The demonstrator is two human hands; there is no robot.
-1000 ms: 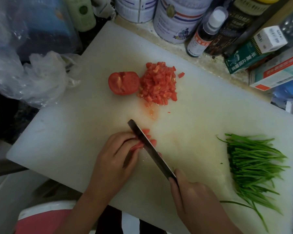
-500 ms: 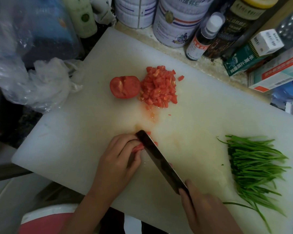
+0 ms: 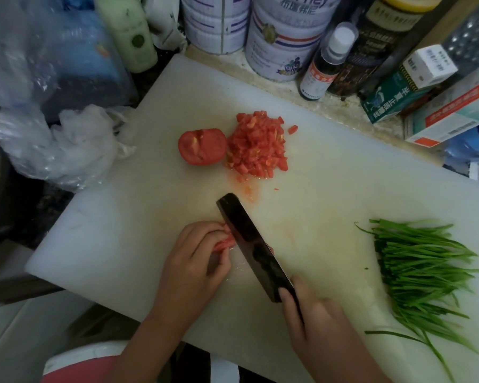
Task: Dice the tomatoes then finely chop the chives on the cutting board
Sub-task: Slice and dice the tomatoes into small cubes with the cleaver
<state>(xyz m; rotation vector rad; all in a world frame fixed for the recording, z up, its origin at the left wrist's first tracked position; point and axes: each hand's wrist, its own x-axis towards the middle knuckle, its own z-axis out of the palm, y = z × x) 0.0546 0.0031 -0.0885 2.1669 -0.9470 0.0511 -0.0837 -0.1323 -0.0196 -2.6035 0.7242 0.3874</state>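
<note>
**Dicing a tomato piece at the near side of the cutting board (image 3: 122, 230) — blade hard against the holding hand**

The left hand (image 3: 194, 261) curls its fingers (image 3: 205, 233) over a small tomato piece (image 3: 226, 243), pinning it to the board. The right hand (image 3: 315, 322) is wrapped round the handle of the knife (image 3: 252, 244). The blade runs diagonally from near right to far left, touching the piece just beside the left fingertips. The uncut part lies left of the blade, so the next cut probably steps toward the knuckles — little room there. A tomato half (image 3: 202, 146) touches the diced pile (image 3: 257, 145) at the far middle, well apart from both hands. The chives (image 3: 421, 272) lie uncut on the board's right, nearer the right hand.
</note>
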